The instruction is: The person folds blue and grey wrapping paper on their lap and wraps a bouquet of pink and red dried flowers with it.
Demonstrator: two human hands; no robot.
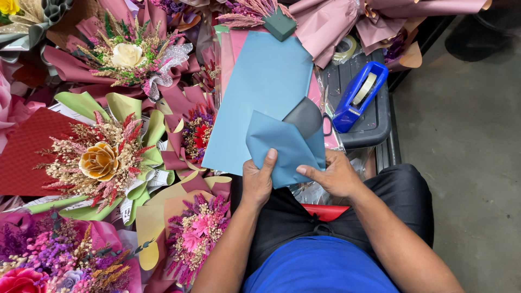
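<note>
A folded piece of blue wrapping paper point(287, 144) with a grey inner side is held over my lap. My left hand point(258, 179) pinches its lower left edge with the thumb on top. My right hand point(334, 173) grips its lower right edge. Behind it lies a larger flat blue sheet point(260, 81) on top of pink sheets.
Several dried-flower bouquets in green, maroon and pink wraps fill the left, one with a yellow rose point(99, 161), one with a cream rose point(127, 54). A blue tape dispenser point(359, 95) sits on a dark grey box point(374, 122). Bare concrete floor point(467, 135) lies at right.
</note>
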